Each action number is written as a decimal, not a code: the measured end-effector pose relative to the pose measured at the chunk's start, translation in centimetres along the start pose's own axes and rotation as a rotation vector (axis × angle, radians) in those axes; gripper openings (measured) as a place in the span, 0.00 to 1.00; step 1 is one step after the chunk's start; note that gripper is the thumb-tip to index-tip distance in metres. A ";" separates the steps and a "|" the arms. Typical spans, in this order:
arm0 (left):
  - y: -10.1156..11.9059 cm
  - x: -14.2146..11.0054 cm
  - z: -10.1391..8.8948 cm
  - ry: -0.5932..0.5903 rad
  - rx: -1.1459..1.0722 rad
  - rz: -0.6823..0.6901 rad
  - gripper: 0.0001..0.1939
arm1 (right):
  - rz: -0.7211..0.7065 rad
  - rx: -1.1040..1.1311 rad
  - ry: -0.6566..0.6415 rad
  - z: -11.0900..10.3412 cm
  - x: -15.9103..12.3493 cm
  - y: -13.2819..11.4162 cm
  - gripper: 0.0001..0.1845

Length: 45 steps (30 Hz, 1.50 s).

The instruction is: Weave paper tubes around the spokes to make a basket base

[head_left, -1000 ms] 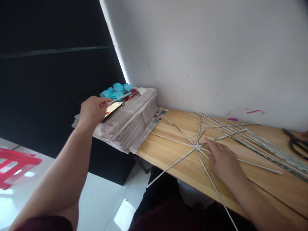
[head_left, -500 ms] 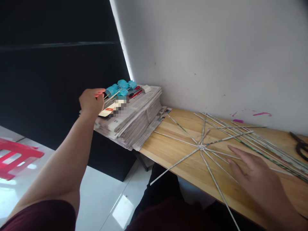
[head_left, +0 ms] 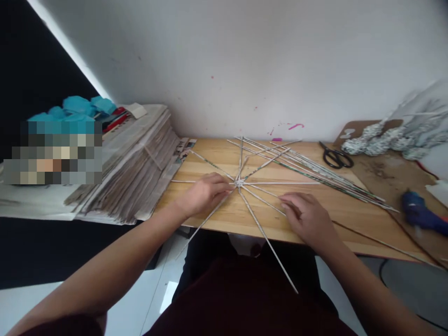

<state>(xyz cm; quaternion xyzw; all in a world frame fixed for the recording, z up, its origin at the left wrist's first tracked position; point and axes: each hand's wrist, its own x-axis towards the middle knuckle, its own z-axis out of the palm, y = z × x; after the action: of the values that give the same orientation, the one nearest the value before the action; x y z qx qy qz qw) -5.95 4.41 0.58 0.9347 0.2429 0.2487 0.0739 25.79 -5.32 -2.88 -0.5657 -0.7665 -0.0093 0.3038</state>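
Observation:
On the wooden tabletop lies a star of rolled newspaper sticks point(head_left: 268, 237), its spokes fanning out from a small woven centre point(head_left: 240, 183). My left hand point(head_left: 209, 190) is closed at the left side of that centre, fingertips pinched on it. To the right, my right hand point(head_left: 308, 217) has thumb and fingers closed round a thin newspaper stick that runs back toward the centre. Its fingers partly cover the stick. Behind the star, several loose newspaper sticks point(head_left: 322, 173) lie in a slanting bundle.
A tall stack of newspapers point(head_left: 133, 163) stands at left, with blue paper flowers point(head_left: 79, 106) on top. Black scissors point(head_left: 334, 156) lie at the back right. Beyond them are bundled newspaper coils point(head_left: 373, 137) and a blue glue gun point(head_left: 422, 212). A wall closes off the back.
My left hand has come from the newspaper stack to the star's centre. The right hand has closed on a stick. The view has swung right, bringing the scissors and glue gun in.

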 end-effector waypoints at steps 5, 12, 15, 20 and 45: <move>-1.2 1.7 3.4 -0.008 -0.109 -0.085 0.12 | 0.051 -0.073 -0.078 0.1 0.6 0.1 0.11; -1.0 1.9 4.2 0.056 -0.176 -0.193 0.09 | 0.101 -0.069 -0.166 0.2 2.0 -0.3 0.05; -0.7 1.6 4.5 0.107 -0.197 -0.226 0.11 | 0.123 -0.058 -0.184 0.1 2.3 -0.6 0.05; -0.7 2.3 4.9 0.128 -0.192 -0.369 0.20 | 0.128 -0.046 -0.185 0.2 2.4 -0.8 0.05; -0.8 2.6 5.4 0.120 -0.313 -0.469 0.20 | 0.099 -0.123 -0.191 0.5 2.7 -1.5 0.06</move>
<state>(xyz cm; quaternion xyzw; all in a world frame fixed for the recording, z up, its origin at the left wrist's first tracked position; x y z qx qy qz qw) -1.60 6.27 -3.20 0.8138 0.4150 0.3139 0.2585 23.77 -3.35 -1.56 -0.6188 -0.7610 0.0130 0.1942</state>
